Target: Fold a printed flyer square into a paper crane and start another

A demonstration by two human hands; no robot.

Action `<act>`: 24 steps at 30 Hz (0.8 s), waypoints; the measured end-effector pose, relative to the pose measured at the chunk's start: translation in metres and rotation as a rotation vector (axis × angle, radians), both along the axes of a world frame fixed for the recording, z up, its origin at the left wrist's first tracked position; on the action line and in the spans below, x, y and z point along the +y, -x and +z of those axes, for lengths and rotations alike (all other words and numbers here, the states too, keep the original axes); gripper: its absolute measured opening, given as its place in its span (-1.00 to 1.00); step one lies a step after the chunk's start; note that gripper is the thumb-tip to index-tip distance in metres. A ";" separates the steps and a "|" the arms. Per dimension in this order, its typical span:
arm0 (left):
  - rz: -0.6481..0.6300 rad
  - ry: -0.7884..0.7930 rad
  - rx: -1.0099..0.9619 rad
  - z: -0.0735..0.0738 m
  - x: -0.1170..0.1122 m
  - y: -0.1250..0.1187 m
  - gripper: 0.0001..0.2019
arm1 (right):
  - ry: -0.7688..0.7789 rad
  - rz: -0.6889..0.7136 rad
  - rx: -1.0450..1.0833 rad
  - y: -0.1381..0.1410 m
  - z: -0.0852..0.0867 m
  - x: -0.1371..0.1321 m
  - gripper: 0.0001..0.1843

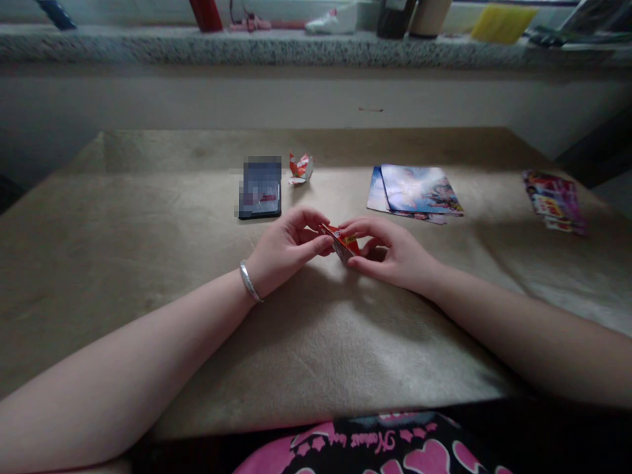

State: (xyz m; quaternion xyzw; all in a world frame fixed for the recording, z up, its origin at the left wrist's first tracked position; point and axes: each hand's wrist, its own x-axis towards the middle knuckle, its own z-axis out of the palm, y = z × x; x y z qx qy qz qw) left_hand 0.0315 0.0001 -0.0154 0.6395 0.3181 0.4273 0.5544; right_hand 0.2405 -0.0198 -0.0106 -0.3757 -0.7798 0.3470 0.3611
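Between my two hands, a little above the table, is a small piece of folded red printed paper point(349, 245) with a pale underside. My left hand point(295, 242), a silver bracelet at its wrist, pinches the paper's left end between thumb and fingers. On the other side, my right hand point(390, 250) grips its right end, thumb low and fingers over the top. Just beyond my left hand stands another folded red and white paper piece point(301, 169) with upright points. The fingertips partly cover the held paper.
A dark phone-like device point(261, 191), partly pixelated, lies left of the standing paper. Several glossy picture sheets point(419, 189) lie behind my right hand, with colourful printed packets point(555, 203) at far right. A speckled stone sill point(296, 49) holding various items runs behind the table point(148, 250).
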 end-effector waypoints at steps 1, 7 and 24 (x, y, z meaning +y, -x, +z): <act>-0.002 0.001 0.001 0.000 0.000 0.000 -0.71 | 0.013 -0.024 0.001 0.000 0.000 -0.001 -0.71; -0.003 -0.024 0.026 0.001 -0.002 -0.001 -0.72 | 0.083 -0.109 0.017 0.001 -0.002 -0.001 -0.84; -0.058 0.014 -0.078 0.004 -0.004 -0.002 -0.79 | -0.225 -0.149 -0.050 -0.001 0.001 0.000 -0.93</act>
